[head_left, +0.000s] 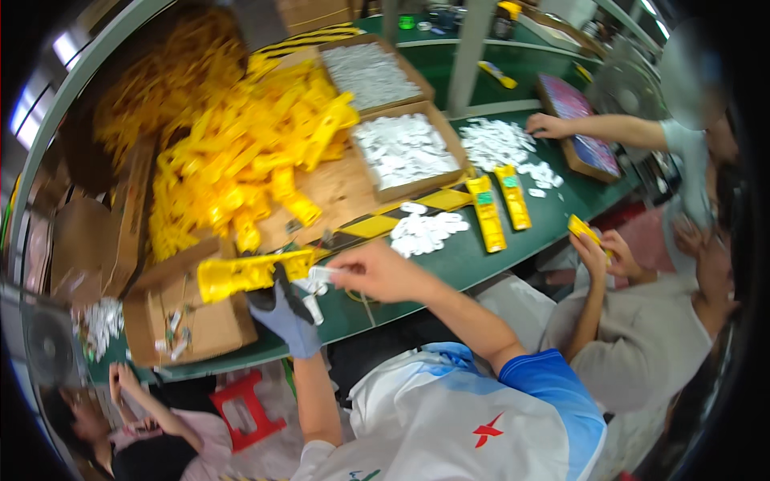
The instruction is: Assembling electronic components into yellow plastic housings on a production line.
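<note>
My left hand [287, 317], in a grey glove, grips a long yellow plastic housing [233, 274] that lies roughly level above the table. Beside its right end, my bare right hand [373, 271] pinches a small white plastic piece [321, 274] between thumb and fingertips. Whether that piece touches the housing, I cannot tell. Under my hands lie a few white pieces [313, 309], partly hidden by the glove. Right of my right hand is a loose heap of white pieces [427, 235] on the green table [473, 268].
A large yellow housing pile [241, 160] fills the back left. Behind my right hand stands a carton [388, 193] of white pieces. An open carton [216, 341] sits at left. Two yellow units [486, 220] lie at right. Co-workers sit on both sides; one's hand [549, 126] reaches over white pieces.
</note>
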Demonstrator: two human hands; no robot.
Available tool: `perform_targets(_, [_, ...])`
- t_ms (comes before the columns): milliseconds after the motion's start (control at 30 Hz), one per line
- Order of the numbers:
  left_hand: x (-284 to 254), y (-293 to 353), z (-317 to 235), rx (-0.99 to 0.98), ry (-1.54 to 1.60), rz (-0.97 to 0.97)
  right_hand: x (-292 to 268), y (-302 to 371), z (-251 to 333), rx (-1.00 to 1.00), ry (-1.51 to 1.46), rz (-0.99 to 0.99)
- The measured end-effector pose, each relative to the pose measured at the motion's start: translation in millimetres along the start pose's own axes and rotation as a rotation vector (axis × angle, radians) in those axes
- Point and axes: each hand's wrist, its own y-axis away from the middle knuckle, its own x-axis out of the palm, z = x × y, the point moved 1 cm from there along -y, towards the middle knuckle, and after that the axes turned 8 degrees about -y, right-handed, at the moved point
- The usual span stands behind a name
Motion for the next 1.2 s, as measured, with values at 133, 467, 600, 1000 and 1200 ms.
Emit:
perform_targets(133, [2, 26, 37, 0.239, -0.008, 0.004, -1, 19, -8, 0.085, -0.036, -0.191])
perform_targets(467, [3, 34, 38, 0.71, -0.47, 0.336, -17, 30, -14, 0.11, -0.028, -0.274])
perform_targets(600, [-14, 43, 76, 0.553, -0.335, 0.328, -14, 29, -13, 0.247, -0.007, -0.242])
perform_targets(1000, [12, 60, 41, 0.028, -0.171, 0.041, -12, 35, -30, 0.036, -0.348, -0.173])
perform_targets(1200, [18, 52, 36, -0.044, -0.08, 0.091, -9, 41, -33, 0.135, -0.424, -0.139])
